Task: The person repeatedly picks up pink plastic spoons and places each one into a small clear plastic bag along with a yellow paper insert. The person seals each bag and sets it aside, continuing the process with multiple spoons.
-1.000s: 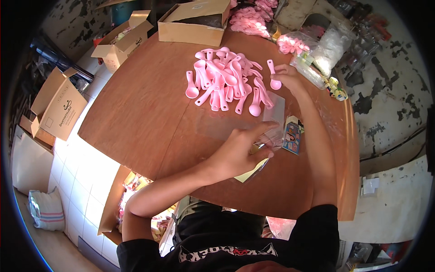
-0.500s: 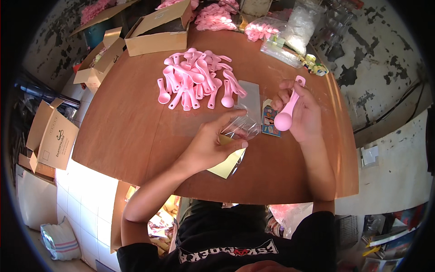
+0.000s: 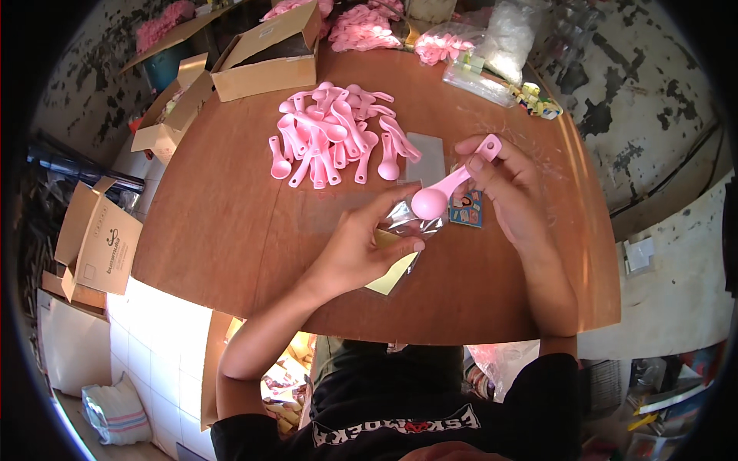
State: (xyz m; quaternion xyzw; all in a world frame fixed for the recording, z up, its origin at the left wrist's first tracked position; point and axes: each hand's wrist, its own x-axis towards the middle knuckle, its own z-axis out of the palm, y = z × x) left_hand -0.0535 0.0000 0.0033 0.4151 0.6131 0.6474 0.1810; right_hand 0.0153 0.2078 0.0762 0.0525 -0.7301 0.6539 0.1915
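Note:
My left hand grips a clear plastic bag with its mouth spread wide and a pale yellow card inside. In my right hand is a pink measuring spoon, pinched by its handle, its round bowl over the bag's mouth. Beyond my hands lies a heap of pink measuring spoons. A blue printed card rests on the table under my right hand, partly hidden. Flat clear bags lie between the heap and that hand.
The brown table curves around me. At its far left edge stand an open cardboard box and another box. Bagged pink spoons, plastic packs and small yellow-green packets line the far edge.
My right hand has brought the pink measuring spoon left and tilted it, so its bowl now sits at the bag's opening. My left hand keeps its hold on the bag.

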